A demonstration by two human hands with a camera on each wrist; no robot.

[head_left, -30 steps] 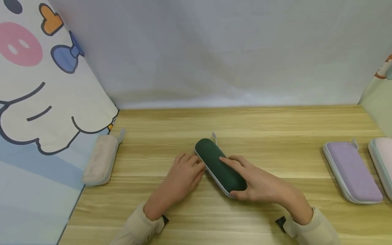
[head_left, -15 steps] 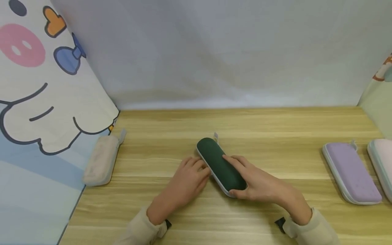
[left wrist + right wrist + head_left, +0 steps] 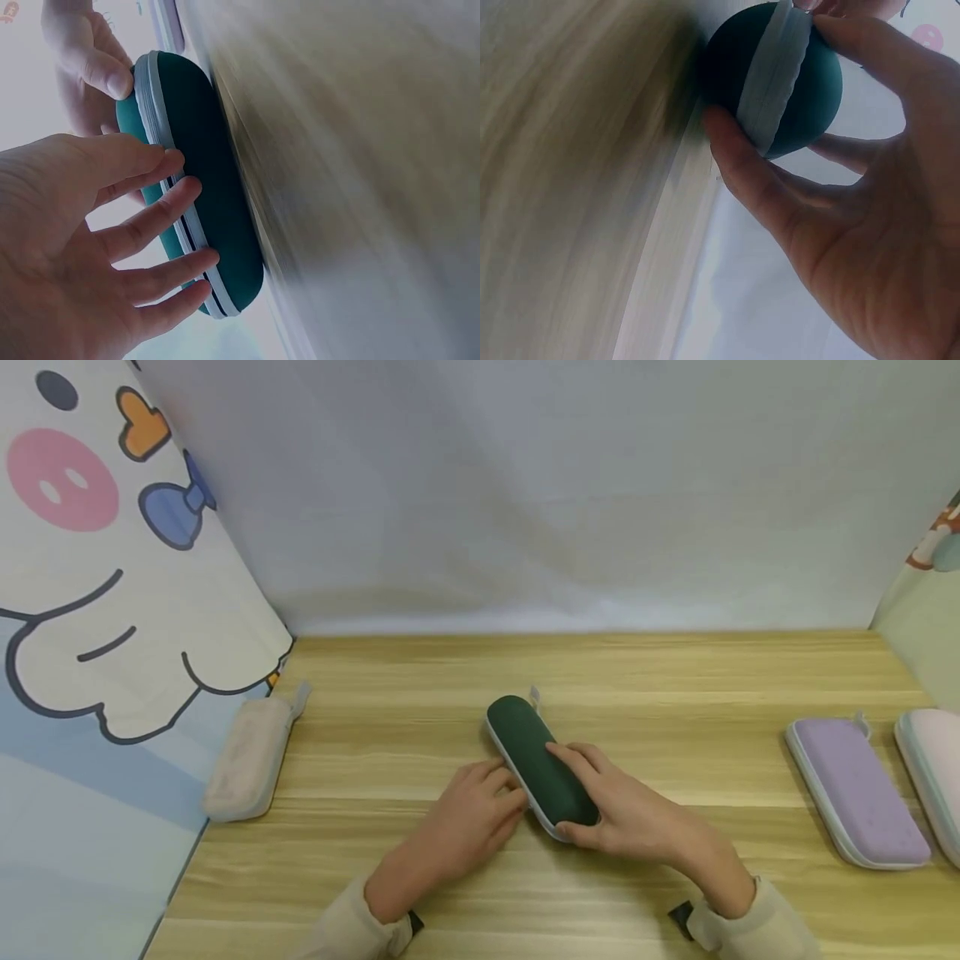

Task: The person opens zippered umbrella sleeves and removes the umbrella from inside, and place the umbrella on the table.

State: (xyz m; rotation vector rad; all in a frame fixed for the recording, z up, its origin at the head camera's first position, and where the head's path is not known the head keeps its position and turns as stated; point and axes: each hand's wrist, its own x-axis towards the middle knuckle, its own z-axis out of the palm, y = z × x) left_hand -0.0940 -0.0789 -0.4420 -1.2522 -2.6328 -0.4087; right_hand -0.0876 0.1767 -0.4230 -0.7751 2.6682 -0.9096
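A dark green hard zip case (image 3: 536, 756) with a pale grey zip lies slantwise on the wooden table, a small grey tab at its far end. My right hand (image 3: 633, 814) grips its near right end, thumb at the near tip and fingers over the far side. At the left side, my left hand (image 3: 468, 822) pinches at the zip (image 3: 196, 225) with thumb and index finger, the zip pull hidden between them. The other left fingers (image 3: 172, 270) touch the case's side. A narrow dark gap shows along the zip from the pinch toward the far end.
A beige zip case (image 3: 247, 760) lies at the table's left edge. To the right are a lilac zip case (image 3: 858, 793) and a pale pink one (image 3: 937, 760). A grey-white cloth (image 3: 562, 510) hangs behind the table (image 3: 390, 693), with a cartoon-printed cloth (image 3: 82, 677) on the left.
My left hand has slid along the case's left side toward its near end. The right hand keeps its grip, and the case has stayed nearly in place.
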